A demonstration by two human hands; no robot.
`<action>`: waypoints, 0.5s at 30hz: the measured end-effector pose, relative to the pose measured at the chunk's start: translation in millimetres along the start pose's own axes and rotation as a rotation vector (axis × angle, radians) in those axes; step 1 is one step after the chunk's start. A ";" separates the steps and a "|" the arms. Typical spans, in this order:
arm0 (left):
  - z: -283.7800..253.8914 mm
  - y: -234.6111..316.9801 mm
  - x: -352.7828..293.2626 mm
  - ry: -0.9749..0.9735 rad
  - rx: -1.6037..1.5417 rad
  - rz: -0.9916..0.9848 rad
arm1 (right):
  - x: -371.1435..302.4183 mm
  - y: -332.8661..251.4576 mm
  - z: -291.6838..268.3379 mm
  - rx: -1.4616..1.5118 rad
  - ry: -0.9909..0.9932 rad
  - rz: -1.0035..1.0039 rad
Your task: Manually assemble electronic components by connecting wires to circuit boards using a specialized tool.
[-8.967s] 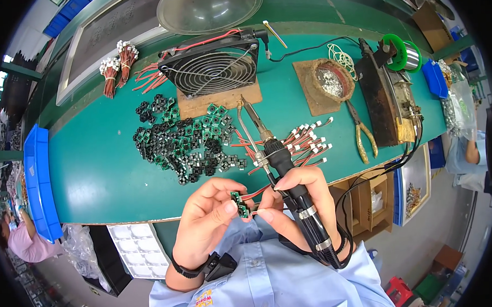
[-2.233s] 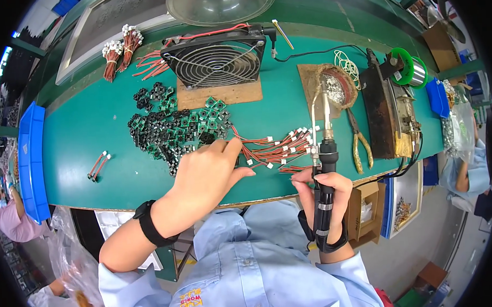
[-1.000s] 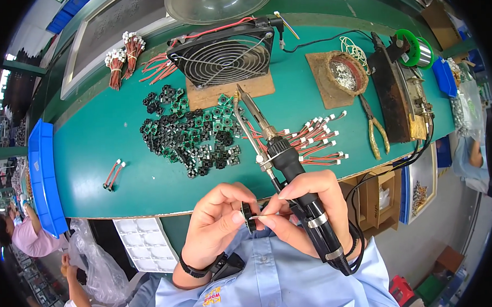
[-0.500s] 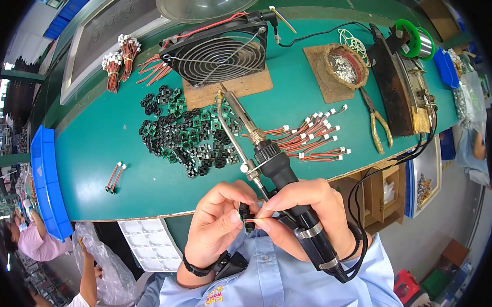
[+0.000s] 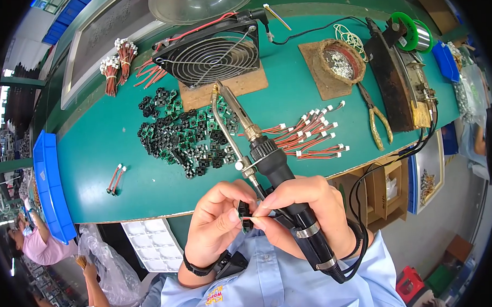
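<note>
Soldering iron: matt black plastic grip w/ shiny metal bands, bare metal shaft and wire feed tube, held in right hand over a small black plastic part pinched w/ left hand. Bench is smooth matt green mat; fan has glossy metal wire grille on a rough brown board. Leads are red plastic-coated w/ white plastic plugs; pliers have yellowish grips.

A clear plastic bag hangs crumpled below the near edge of the green bench at the lower left, just beside a white moulded tray of square pockets. An open brown cardboard box sits under the bench at the right, with something pale inside it. A small yellow and red embroidered patch shows on the blue shirt at the bottom. No screens or signs can be made out.
</note>
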State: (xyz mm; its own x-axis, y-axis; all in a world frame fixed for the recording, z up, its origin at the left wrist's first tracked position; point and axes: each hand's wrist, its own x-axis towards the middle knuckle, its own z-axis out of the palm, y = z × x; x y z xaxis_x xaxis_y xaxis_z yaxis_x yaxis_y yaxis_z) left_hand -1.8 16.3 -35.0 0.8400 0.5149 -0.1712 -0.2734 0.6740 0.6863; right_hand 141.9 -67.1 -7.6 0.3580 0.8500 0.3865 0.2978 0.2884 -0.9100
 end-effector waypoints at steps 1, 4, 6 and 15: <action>0.2 0.1 0.1 0.002 0.000 -0.002 | 0.1 -0.2 0.0 0.000 0.002 0.000; 1.2 0.8 0.1 0.011 -0.011 -0.015 | 0.1 0.5 0.7 0.033 0.015 0.013; 2.7 1.7 0.0 0.024 -0.034 -0.036 | -0.1 1.1 0.3 0.033 0.018 0.012; 4.6 0.3 1.2 0.038 -0.024 -0.040 | 0.2 2.4 -1.5 -0.003 0.034 -0.012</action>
State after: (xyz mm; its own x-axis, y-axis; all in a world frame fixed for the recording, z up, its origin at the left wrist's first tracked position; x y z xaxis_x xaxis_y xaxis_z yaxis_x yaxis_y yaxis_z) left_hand 1.2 14.7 -31.8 0.8322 0.5068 -0.2250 -0.2516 0.7067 0.6613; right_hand 143.9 -66.9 -9.4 0.3845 0.8306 0.4028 0.3053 0.2974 -0.9046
